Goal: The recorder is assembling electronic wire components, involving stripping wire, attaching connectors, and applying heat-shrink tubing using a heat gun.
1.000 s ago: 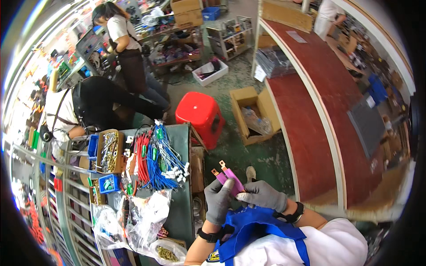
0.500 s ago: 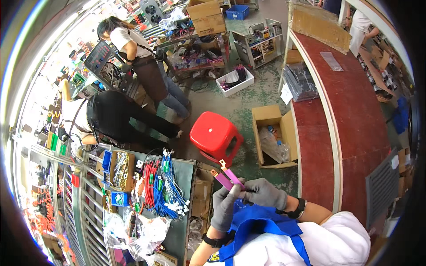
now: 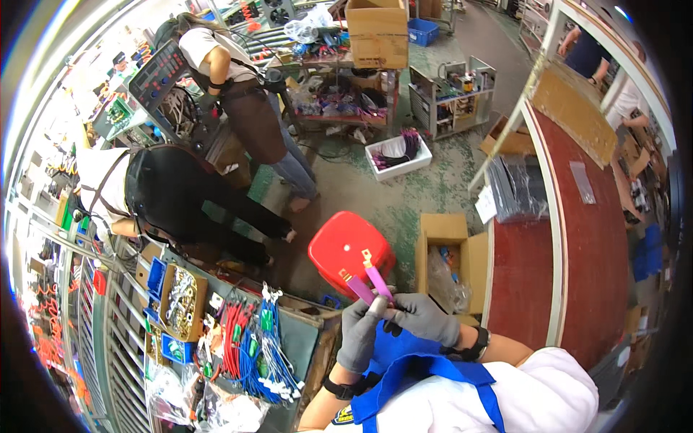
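Observation:
Two flat copper bars in purple sleeves, a left bar (image 3: pixel 361 290) and a right bar (image 3: pixel 377 280), stick up from my gloved hands. Their bare copper-coloured ends have holes and point away from me. My left hand (image 3: pixel 358 336) is closed, thumb pressed along the lower part of the bars. From the other side my right hand (image 3: pixel 427 318) is closed too, its fingertips meeting the left ones at the bars' lower ends. Those lower ends are hidden by the grey gloves, so which hand bears which bar is hard to separate.
A red stool (image 3: pixel 345 249) stands just beyond my hands. An open cardboard box (image 3: pixel 473 270) is at its right, before a red-topped bench (image 3: pixel 523 278). At left, a worktable (image 3: pixel 299 328) carries wire bundles (image 3: pixel 249 346) and parts bins. Two people (image 3: pixel 249 115) work at far left.
My view has shifted, so the stool and boxes sit lower in it and the worktable lies further left. Both hands keep hold of the bars, which have barely moved.

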Demonstrator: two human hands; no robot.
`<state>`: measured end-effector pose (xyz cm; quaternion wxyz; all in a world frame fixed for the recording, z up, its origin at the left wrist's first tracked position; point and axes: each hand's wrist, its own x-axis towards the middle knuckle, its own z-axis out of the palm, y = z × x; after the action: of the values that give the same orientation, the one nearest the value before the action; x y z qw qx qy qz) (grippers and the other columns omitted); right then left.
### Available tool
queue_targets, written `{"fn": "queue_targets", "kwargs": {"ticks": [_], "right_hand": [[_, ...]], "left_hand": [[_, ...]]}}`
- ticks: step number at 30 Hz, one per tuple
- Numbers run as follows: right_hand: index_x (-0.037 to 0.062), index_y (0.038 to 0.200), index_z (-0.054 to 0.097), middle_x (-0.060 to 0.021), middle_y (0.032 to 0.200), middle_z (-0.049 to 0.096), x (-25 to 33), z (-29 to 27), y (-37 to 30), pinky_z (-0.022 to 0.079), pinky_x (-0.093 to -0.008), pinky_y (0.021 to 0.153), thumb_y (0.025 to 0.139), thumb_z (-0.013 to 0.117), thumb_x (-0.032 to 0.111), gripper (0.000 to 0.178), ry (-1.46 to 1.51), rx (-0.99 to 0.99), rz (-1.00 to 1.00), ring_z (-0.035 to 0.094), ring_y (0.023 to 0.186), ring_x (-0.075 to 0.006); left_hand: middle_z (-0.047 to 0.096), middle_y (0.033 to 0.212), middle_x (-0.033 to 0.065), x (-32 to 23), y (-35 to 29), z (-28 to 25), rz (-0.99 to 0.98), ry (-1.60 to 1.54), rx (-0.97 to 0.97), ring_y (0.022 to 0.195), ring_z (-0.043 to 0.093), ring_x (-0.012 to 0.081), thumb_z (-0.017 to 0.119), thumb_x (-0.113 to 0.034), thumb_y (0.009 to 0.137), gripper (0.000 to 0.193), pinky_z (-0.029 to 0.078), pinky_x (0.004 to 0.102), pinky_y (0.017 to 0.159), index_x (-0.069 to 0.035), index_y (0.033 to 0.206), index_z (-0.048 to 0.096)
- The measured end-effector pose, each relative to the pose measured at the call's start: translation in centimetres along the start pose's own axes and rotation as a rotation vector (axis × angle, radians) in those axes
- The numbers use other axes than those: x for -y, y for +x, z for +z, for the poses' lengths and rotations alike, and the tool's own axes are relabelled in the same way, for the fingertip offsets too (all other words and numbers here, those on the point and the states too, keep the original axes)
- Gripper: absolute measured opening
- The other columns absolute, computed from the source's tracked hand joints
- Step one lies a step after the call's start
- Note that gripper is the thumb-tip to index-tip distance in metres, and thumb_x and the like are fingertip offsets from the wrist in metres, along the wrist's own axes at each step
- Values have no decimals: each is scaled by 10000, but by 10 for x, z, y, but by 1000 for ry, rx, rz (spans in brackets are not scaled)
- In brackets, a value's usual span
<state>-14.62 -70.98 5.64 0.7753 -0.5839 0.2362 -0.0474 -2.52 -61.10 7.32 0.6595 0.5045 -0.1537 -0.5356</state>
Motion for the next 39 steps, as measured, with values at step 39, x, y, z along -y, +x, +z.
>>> {"fn": "queue_targets", "kwargs": {"ticks": [39], "right_hand": [[-22,1055,611,-52,845,623,164,-297,371,487,-256,711,940,571,208,260,-72,442,180,579,768,-104]], "left_hand": [[611,845,32,-117,413,63,60,-118,-488,727,538,104,547,-201,942,287,439,250,656,32,1089,629]]}}
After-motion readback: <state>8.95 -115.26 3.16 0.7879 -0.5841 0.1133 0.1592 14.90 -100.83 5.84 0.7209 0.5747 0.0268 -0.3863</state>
